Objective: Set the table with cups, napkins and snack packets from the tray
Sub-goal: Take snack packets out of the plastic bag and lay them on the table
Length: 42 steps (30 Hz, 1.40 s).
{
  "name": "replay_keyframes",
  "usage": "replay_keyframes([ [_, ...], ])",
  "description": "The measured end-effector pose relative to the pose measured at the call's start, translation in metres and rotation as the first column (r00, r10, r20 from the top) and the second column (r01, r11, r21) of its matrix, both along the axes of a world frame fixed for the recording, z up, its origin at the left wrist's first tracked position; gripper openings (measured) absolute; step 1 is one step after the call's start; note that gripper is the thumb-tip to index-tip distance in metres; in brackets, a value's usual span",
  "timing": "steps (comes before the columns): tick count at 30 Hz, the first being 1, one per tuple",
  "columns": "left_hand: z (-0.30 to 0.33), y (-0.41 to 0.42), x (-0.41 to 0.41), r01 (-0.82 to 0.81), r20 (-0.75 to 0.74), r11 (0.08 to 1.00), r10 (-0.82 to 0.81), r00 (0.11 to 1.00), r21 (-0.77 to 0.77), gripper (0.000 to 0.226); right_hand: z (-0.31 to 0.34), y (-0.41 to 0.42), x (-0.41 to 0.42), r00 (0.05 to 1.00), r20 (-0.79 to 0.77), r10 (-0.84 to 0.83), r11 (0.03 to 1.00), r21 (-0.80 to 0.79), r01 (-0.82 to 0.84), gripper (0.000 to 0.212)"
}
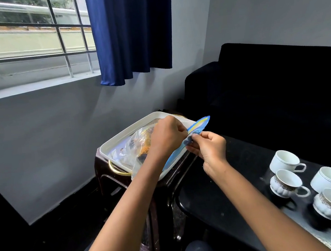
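Note:
A white tray (109, 143) with gold handles rests on a dark stool. In it lies a clear plastic bag (128, 151) of snack packets. Over the tray's right edge I hold a thin blue and yellow packet (199, 125) edge-on. My left hand (167, 135) pinches it from the left and my right hand (209, 147) grips it from the right, with the fingers of both closed on it. Several white cups, among them a plain cup (284, 161) and a ribbed cup with a patterned band (285, 182), stand on the black table (218, 197) at the right.
A black sofa (269, 95) stands behind the table. The dark stool (109, 177) under the tray sits between the grey wall and the table. A blue curtain (131, 33) hangs by the barred window above.

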<state>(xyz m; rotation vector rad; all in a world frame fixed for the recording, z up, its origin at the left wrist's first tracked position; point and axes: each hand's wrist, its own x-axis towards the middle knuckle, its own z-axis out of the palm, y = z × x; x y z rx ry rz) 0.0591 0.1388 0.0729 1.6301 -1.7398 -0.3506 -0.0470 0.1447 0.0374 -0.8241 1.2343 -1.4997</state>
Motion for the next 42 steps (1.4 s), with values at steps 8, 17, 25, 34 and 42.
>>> replay_keyframes([
  [8,-0.006,-0.007,0.013,-0.110,-0.201,0.993,0.101,0.974,-0.033,0.014,-0.008,0.005,-0.007,0.996,0.084,0.016,0.998,0.062,-0.021,0.008],
  [17,-0.005,-0.009,0.011,-0.029,-0.352,0.999,0.042,0.935,0.041,0.010,0.000,0.018,0.005,0.971,0.023,0.239,0.966,0.096,-0.240,0.014],
  [25,0.009,0.002,0.005,0.036,0.046,0.962,-0.050,0.998,0.271,0.023,-0.003,0.008,0.005,0.995,0.030,0.095,0.994,0.053,-0.097,0.011],
  [34,-0.002,-0.003,0.011,0.017,-0.120,0.975,0.010,0.993,0.220,0.010,-0.009,0.004,-0.001,0.984,0.130,0.125,0.991,0.020,-0.129,0.008],
  [42,-0.005,-0.006,0.022,-0.125,-0.213,0.989,0.139,0.967,0.079,0.017,-0.018,0.007,-0.006,0.988,0.156,0.019,0.996,0.088,-0.033,0.003],
])
